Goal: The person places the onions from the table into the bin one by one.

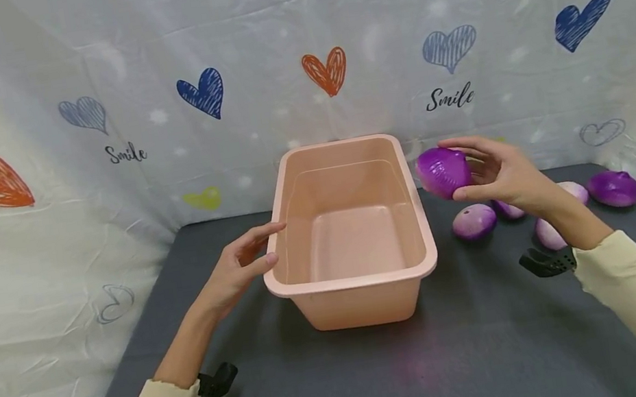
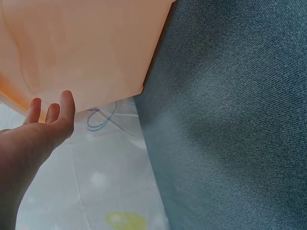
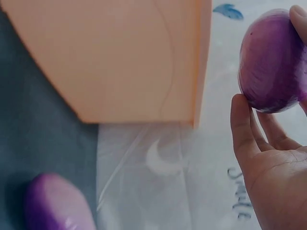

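Note:
A peach plastic basin (image 1: 362,281) stands in the middle of the dark table, with nothing inside. At its left rim is my left hand (image 1: 240,259), fingertips over the edge and thumb at the near side. In the left wrist view those fingers (image 2: 67,105) are loosely extended against the basin's outer wall. My right hand (image 1: 498,173) holds a shiny purple onion (image 1: 443,172) between thumb and fingers, raised just right of the basin's rim. The right wrist view shows this onion (image 3: 271,62) from its paler side.
Several more purple onions lie on the table at right, among them a pale-topped one (image 1: 474,221) beside the basin and a dark one (image 1: 614,189) near the right edge. A white sheet (image 1: 262,41) printed with hearts hangs behind and at both sides.

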Demonstrator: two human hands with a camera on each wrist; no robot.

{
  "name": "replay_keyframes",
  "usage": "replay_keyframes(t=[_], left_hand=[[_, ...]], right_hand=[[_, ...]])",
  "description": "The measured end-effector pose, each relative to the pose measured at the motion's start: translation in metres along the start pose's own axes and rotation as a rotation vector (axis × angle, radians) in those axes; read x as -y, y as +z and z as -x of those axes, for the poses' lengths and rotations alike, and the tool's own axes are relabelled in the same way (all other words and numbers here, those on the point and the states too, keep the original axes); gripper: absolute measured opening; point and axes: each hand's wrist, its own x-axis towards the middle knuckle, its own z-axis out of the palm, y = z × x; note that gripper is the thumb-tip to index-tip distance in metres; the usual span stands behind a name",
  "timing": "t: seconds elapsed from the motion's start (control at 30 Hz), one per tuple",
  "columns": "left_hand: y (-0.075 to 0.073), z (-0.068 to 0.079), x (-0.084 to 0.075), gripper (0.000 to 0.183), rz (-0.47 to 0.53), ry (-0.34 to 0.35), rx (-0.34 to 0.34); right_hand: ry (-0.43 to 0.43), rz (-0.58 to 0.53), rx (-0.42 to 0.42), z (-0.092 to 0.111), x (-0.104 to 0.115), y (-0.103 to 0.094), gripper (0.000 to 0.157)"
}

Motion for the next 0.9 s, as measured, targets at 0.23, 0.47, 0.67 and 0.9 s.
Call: replay_keyframes(t=[0.23,0.47,0.67,0.9], left_hand=[[0.001,0.002,-0.004,0.052,-0.025,-0.037,-0.023],[0.000,0.001,-0.007,0.052,-0.046,-0.075,-0.042],[0.001,0.000,-0.008,0.053,-0.057,-0.094,-0.054],[0.001,0.000,-0.010,0.052,-0.084,-0.093,-0.059]], right_hand=[[-0.040,-0.040,0.089,-0.021,0.004,0.022,0.076],[-0.069,-0.080,0.172,-0.036,0.008,0.039,0.078],[-0.082,-0.123,0.200,-0.037,0.006,0.042,0.073],[-0.081,-0.123,0.171,-0.023,0.001,0.027,0.056]])
